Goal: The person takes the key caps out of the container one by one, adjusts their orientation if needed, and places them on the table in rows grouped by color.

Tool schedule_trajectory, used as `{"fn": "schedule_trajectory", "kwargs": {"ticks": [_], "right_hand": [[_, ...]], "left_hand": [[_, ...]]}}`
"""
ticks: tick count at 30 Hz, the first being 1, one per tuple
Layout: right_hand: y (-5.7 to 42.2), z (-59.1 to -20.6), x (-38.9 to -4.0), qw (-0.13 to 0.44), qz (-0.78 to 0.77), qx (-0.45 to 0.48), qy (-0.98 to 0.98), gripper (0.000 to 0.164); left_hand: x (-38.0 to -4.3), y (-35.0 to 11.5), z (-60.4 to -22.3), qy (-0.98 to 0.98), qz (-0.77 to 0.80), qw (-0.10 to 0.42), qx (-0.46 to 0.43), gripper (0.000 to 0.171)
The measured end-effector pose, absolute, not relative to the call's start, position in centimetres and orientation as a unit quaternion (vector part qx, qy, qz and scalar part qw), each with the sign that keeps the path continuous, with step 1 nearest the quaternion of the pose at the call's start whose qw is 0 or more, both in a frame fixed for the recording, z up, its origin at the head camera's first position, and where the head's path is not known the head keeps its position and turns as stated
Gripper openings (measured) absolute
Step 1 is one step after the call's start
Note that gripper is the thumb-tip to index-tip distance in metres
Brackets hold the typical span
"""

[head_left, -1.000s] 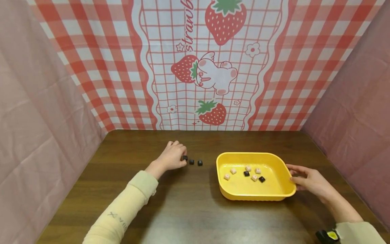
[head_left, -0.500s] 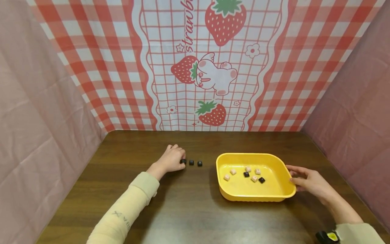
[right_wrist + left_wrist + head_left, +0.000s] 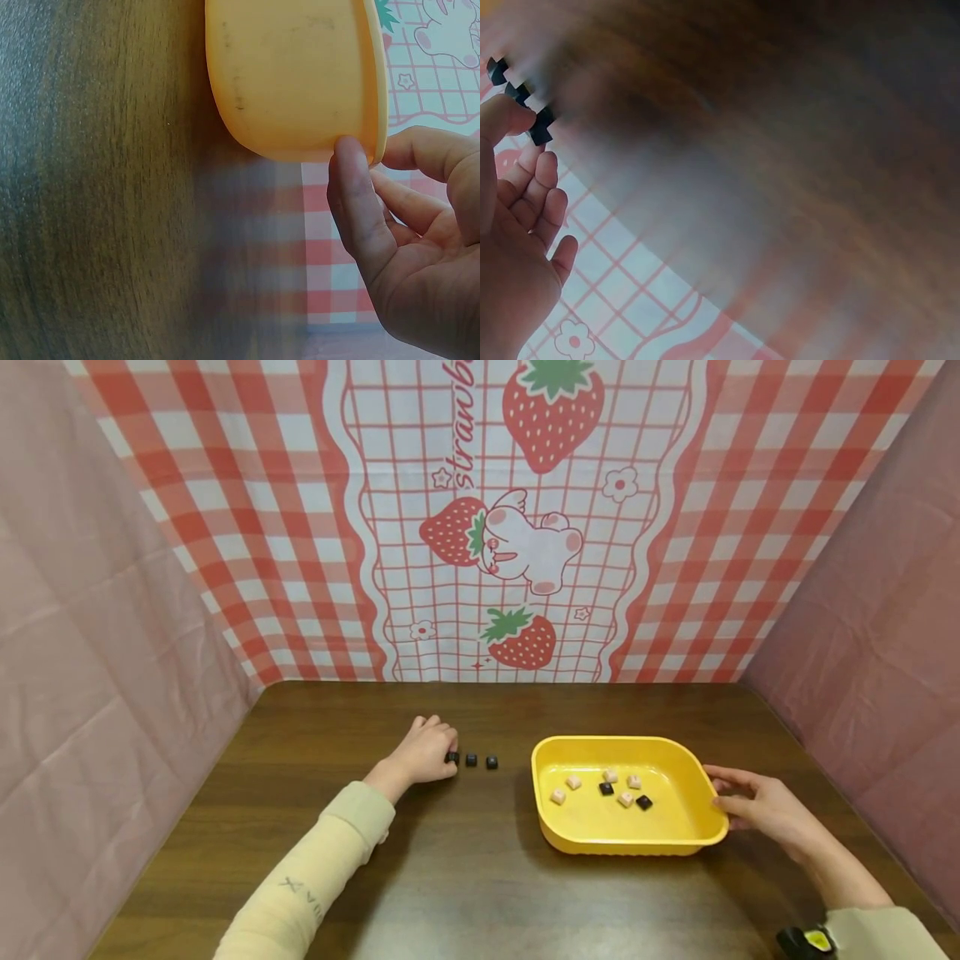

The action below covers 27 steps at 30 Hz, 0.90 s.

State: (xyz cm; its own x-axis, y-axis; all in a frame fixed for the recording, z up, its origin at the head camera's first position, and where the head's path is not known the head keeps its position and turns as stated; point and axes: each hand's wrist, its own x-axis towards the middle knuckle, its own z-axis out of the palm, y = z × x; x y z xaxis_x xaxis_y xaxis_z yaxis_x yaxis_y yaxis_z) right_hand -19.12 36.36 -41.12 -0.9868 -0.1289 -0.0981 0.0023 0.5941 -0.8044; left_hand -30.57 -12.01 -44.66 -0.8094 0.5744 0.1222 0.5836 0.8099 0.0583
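Note:
My left hand [image 3: 422,752] pinches a small black keycap [image 3: 541,126] between thumb and forefinger, low over the wooden table. Two more black keycaps, a nearer one [image 3: 471,760] and a farther one [image 3: 492,762], lie just right of it, making a short row. At the right, my right hand [image 3: 772,808] grips the end of a yellow plastic basin [image 3: 630,847], with thumb and fingers on either side of its rim in the right wrist view. Inside the basin are several cream keycaps [image 3: 626,799] and two black keycaps, one [image 3: 607,789] close to the middle.
A brown wood-grain table [image 3: 435,877] carries everything. Behind it hangs a red-and-white checked strawberry cloth [image 3: 300,568]. Pink curtains close off the left side [image 3: 97,635] and the right side.
My left hand has shifted slightly towards me with its keycap, bringing it about level with the other two. Right hand and basin have stayed put.

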Motion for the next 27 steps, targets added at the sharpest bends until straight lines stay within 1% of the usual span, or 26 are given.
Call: {"fn": "schedule_trajectory", "kwargs": {"ticks": [9,13,18,27], "right_hand": [[36.3,-41.1,-19.1,0.077,-0.450,-0.033,0.889,0.060],[36.4,-41.1,-19.1,0.078,-0.450,-0.033,0.889,0.060],[36.4,-41.1,-19.1,0.080,-0.446,-0.032,0.891,0.060],[36.4,-41.1,-19.1,0.079,-0.442,-0.033,0.893,0.061]], "left_hand": [[-30.5,-11.7,-43.7,-0.950,-0.048,0.052,-0.303,0.018],[-30.4,-11.2,-42.9,-0.947,-0.049,0.062,-0.312,0.019],[-30.3,-10.2,-42.0,-0.941,-0.043,0.076,-0.326,0.020],[-29.8,-7.5,-40.1,-0.934,-0.035,0.083,-0.347,0.023]]}}
